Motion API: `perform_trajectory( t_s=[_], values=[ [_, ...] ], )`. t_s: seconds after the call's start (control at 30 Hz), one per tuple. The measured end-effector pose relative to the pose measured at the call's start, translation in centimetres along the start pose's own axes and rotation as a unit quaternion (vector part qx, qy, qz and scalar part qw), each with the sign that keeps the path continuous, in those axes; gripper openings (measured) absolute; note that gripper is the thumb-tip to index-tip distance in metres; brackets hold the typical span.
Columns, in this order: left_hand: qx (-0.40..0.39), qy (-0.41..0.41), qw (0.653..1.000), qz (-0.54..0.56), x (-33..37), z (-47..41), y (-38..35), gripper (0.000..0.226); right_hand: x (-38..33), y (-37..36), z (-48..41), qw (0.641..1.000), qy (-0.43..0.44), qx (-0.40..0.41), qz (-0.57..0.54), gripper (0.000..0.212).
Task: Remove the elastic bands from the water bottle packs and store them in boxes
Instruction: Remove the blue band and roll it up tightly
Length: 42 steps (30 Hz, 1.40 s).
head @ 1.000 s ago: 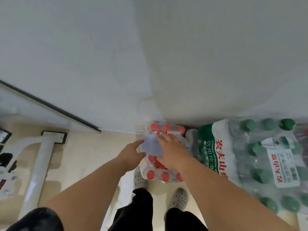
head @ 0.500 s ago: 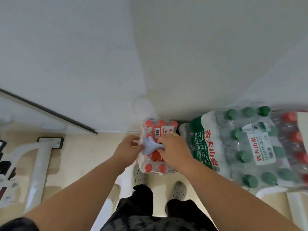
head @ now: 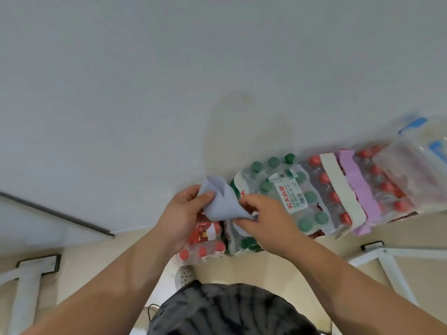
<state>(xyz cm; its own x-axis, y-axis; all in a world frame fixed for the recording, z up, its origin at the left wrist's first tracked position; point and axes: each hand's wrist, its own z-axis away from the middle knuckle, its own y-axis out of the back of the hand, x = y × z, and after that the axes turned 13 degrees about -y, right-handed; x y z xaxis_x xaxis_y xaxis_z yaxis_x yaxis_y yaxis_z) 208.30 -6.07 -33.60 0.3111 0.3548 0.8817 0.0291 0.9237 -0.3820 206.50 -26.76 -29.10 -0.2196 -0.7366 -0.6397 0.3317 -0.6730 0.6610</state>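
Observation:
A wide pale blue elastic band (head: 221,201) hangs loose in the air between both hands, above the packs. My left hand (head: 183,218) pinches its left edge with thumb and fingers. My right hand (head: 263,217) grips its lower right corner. Below the hands lies a small red-capped water bottle pack (head: 202,247) on the floor. To its right sits a green-capped pack (head: 287,197) with a white label. Further right a red-capped pack (head: 338,194) wears a white band (head: 338,187) and a purple band (head: 360,189).
Another clear pack with blue parts (head: 416,151) lies at the far right against the white wall (head: 217,68). White frame legs stand on the beige floor at left (head: 26,286) and right (head: 387,262). My shoe (head: 183,276) shows below the packs.
The blue band has come off the small red-capped pack and is now lifted up and to the right in both hands. The view has shifted right, showing more packs.

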Motion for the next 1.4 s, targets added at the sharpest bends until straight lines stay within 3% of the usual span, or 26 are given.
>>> perform_trajectory(
  t_s=[0.13,0.23,0.37,0.47,0.57,0.7,0.93,1.13,1.4],
  values=[
    [0.000,-0.131,0.988,-0.088,2.8,0.1,-6.9,0.028,1.9,4.2,2.5,0.997,0.000,0.039,-0.066,0.014],
    [-0.013,-0.195,0.969,-0.149,3.7,0.8,-12.4,0.022,4.2,7.4,4.5,0.993,0.007,0.012,-0.118,0.021],
    [-0.043,-0.225,0.950,-0.211,3.1,2.2,-19.0,0.016,8.6,11.7,7.1,0.995,0.009,-0.049,-0.088,0.052],
    [-0.059,-0.224,0.938,-0.258,1.6,3.3,-23.4,0.020,11.5,14.5,8.7,0.980,0.016,-0.039,-0.194,0.062],
    [-0.073,-0.218,0.911,-0.343,-0.4,4.5,-26.5,0.029,13.9,16.7,9.7,0.948,0.009,0.037,-0.317,0.044],
    [-0.096,-0.177,0.908,-0.367,-2.8,6.1,-29.6,0.027,16.4,18.7,10.9,0.934,0.046,0.060,-0.349,0.010],
    [-0.141,-0.148,0.919,-0.336,-3.8,8.2,-31.9,0.020,19.2,19.4,11.4,0.933,0.069,0.050,-0.349,0.014],
    [-0.059,-0.124,0.965,-0.225,-4.3,8.5,-32.4,0.021,19.0,18.9,11.0,0.933,0.063,-0.002,-0.355,0.024],
    [-0.040,-0.106,0.970,-0.214,-4.8,7.7,-30.2,0.026,17.3,17.5,9.3,0.946,0.038,0.021,-0.321,0.010]
  ],
)
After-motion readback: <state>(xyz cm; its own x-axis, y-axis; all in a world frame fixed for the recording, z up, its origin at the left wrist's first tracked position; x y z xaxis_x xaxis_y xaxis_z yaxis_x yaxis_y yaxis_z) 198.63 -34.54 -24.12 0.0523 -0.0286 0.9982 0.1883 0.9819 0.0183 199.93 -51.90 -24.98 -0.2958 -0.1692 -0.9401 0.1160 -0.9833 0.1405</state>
